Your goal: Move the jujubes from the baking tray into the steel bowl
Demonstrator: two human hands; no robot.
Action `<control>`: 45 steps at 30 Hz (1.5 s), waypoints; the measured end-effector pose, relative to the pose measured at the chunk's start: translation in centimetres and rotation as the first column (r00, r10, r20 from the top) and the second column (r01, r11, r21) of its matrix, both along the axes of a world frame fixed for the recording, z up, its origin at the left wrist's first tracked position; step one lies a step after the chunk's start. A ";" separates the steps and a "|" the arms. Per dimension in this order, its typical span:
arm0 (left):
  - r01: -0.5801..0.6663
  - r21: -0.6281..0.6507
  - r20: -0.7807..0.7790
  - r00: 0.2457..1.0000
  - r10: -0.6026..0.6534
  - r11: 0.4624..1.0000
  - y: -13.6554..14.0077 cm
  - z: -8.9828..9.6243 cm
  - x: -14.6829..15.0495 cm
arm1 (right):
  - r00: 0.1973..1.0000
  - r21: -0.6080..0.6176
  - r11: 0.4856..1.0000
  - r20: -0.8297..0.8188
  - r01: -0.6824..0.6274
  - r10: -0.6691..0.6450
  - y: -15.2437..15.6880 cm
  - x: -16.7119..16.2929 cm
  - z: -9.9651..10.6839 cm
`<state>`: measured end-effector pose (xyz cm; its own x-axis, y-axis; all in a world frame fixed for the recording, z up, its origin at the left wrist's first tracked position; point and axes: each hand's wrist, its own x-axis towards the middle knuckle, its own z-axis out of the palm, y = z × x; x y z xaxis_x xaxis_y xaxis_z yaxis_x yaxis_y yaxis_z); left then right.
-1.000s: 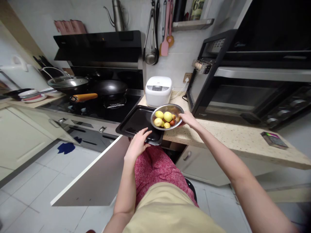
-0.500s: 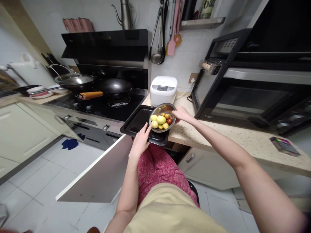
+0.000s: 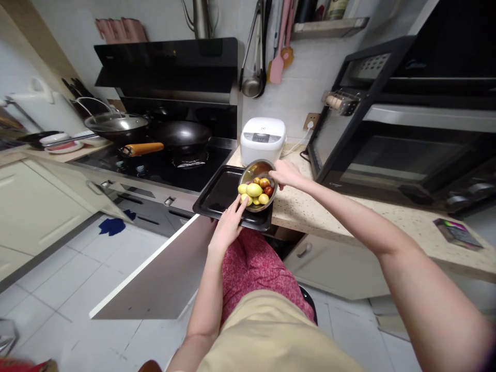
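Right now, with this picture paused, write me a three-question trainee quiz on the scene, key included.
1. Which stands just behind the metal bowl? A: a kettle. B: a white rice cooker. C: a black wok.
2. True or false: the right hand rests flat on the black tray.
3. Fill in the colour: beside the fingertips of the left hand, the round produce is ____.

Key: 1, B. 2, false; it holds the metal bowl by the rim. 3, yellow.
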<state>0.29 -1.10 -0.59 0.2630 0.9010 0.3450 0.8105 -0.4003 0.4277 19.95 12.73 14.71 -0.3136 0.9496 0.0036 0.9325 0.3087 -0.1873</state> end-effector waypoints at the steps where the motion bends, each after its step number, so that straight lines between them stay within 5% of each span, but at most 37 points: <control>1: -0.003 -0.004 0.002 1.000 0.003 1.000 0.0 0.0 0.0 | 1.000 0.005 1.000 0.009 -0.004 0.004 0.0 0.0 0.1; 45: -0.063 -0.071 -0.103 0.993 0.055 0.996 -0.4 0.8 0.5 | 0.963 0.117 0.993 0.269 -0.025 -0.007 0.3 -0.7 3.1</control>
